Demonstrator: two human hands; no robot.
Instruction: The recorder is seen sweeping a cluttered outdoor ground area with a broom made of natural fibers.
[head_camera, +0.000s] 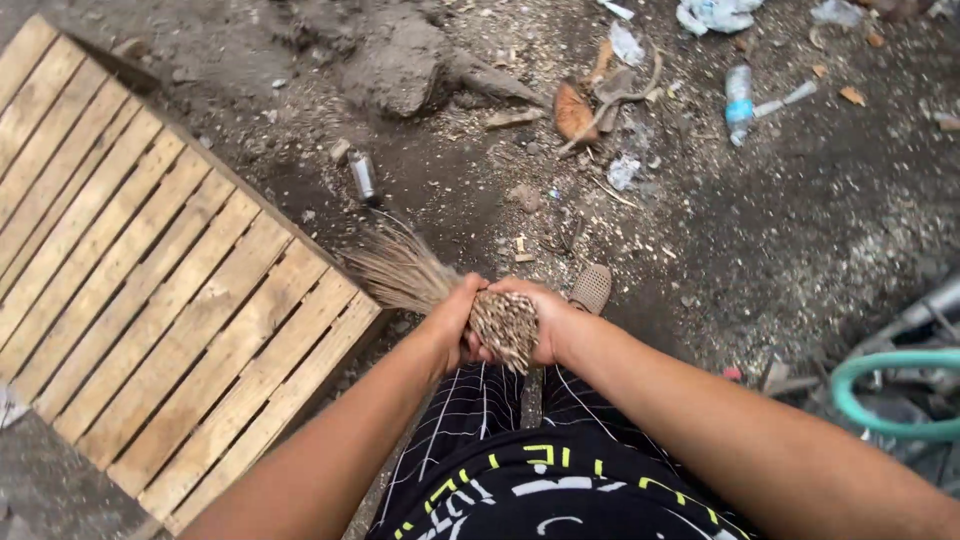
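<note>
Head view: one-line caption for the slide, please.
Both hands, left hand and right hand, grip a bundled brown stick broom beside a slatted wooden pallet on littered dirt ground.

my arms are bare to the elbows, and i wear black trousers with thin white grid lines under a black shirt printed in yellow and white.

Littered dirt yard (800, 230); wooden pallet (150, 300)

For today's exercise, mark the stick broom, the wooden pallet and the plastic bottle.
stick broom (503, 325), head view, cut ends of the bundle.
wooden pallet (150, 290), head view, a middle slat.
plastic bottle (738, 102), head view, its body.
</note>
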